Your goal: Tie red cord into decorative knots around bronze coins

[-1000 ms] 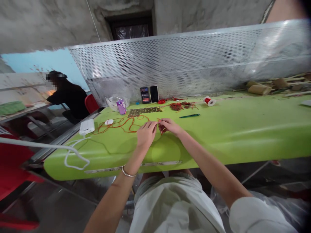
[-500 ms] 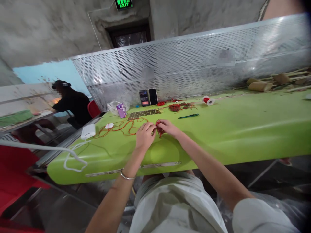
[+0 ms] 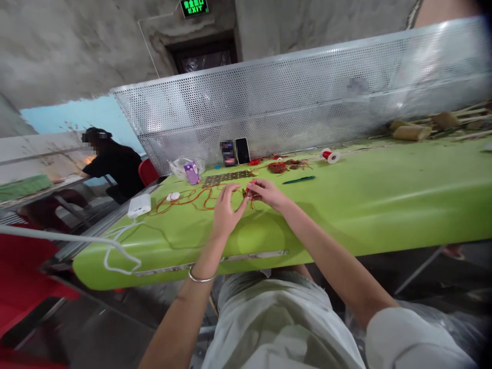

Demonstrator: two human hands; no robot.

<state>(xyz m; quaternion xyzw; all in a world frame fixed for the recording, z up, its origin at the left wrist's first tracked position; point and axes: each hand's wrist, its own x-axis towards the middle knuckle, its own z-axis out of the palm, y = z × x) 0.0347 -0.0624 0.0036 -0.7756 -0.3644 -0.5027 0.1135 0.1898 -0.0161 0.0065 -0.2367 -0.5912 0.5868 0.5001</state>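
Over the green tabletop [image 3: 365,205], my right hand [image 3: 268,195] pinches a bunched piece of red cord [image 3: 251,185] between thumb and fingers. A small dark gold piece [image 3: 244,193] shows at the cord, facing my left hand; its kind is too small to make out. My left hand [image 3: 226,210] is just beside it, thumb and fingers spread apart, the thumb tip close to the piece. Loose orange-red cord [image 3: 207,197] winds across the table to the left of my hands. Behind them lies a flat mat of dark round pieces [image 3: 226,178].
Farther back are red thread clippings [image 3: 277,167], a spool of red thread [image 3: 329,156], a green pen [image 3: 299,180], a phone [image 3: 242,151] and a purple box [image 3: 191,173]. A white power bank [image 3: 139,205] with a cable sits left. A person [image 3: 115,161] sits at another table.
My left hand has opened and drawn slightly away from the right, uncovering the small gold piece. My right hand keeps its pinch on the red cord and has risen a little in view.
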